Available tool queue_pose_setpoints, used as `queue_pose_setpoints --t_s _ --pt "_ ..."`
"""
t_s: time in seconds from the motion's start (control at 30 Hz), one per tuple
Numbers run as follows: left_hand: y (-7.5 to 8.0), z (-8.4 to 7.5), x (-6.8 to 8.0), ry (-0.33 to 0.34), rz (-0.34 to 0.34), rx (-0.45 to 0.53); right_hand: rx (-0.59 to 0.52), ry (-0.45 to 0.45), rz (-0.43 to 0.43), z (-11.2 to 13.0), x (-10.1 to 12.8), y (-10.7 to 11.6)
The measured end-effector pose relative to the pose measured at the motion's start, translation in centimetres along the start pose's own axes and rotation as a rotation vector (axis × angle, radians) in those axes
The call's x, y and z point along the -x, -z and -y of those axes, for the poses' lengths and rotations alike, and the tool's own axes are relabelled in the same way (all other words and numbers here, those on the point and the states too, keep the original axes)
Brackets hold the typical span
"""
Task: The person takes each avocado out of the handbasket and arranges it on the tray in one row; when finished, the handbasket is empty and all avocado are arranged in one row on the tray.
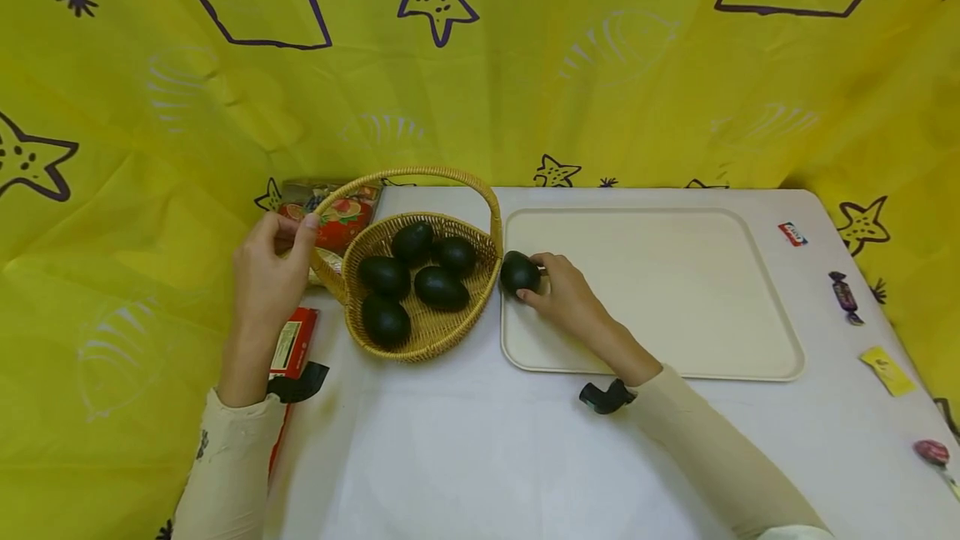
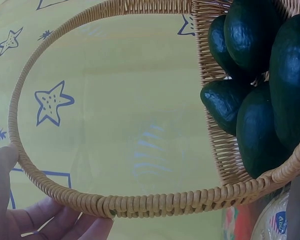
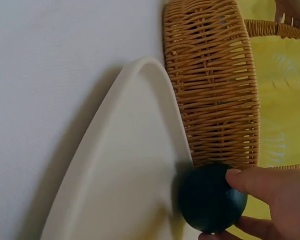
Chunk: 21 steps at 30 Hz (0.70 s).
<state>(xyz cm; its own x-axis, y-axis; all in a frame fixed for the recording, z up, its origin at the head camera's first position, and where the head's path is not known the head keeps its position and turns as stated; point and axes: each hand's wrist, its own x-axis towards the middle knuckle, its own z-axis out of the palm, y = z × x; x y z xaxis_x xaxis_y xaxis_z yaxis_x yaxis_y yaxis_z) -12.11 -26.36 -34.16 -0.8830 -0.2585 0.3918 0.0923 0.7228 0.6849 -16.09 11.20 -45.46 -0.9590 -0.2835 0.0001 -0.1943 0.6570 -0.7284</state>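
Observation:
A wicker basket (image 1: 420, 350) with a tall arched handle holds several dark green avocados (image 1: 441, 288). My left hand (image 1: 273, 269) grips the left side of the basket handle (image 2: 145, 204), thumb on one side and fingers on the other in the left wrist view. Over the left edge of a cream tray (image 1: 645, 290), my right hand (image 1: 566, 294) holds one avocado (image 1: 519, 273) between thumb and fingers. That avocado (image 3: 210, 199) is close beside the basket's woven wall (image 3: 215, 90) in the right wrist view; whether they touch I cannot tell.
Behind the basket's left side lies a red fruit-printed package (image 1: 348, 219). A red box (image 1: 296, 344) sits under my left forearm. Along the table's right side are a small red-and-white packet (image 1: 792, 233), a purple wrapped candy (image 1: 845, 297), a yellow packet (image 1: 887, 370) and a lollipop (image 1: 932, 452).

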Motion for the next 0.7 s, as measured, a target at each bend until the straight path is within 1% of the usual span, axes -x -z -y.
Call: queue_pose_setpoints --t_s 0.1,0.3,0.7 --pt "0.03 0.01 0.01 0.002 -0.001 0.001 -0.009 0.006 -0.012 0.05 0.05 -0.07" --pt "0.0 0.02 0.02 -0.005 -0.007 -0.002 -0.045 -0.024 -0.018 -0.03 0.03 -0.29" --pt "0.07 -0.09 0.05 -0.007 0.0 0.006 -0.035 -0.029 0.011 0.19 0.38 0.23"
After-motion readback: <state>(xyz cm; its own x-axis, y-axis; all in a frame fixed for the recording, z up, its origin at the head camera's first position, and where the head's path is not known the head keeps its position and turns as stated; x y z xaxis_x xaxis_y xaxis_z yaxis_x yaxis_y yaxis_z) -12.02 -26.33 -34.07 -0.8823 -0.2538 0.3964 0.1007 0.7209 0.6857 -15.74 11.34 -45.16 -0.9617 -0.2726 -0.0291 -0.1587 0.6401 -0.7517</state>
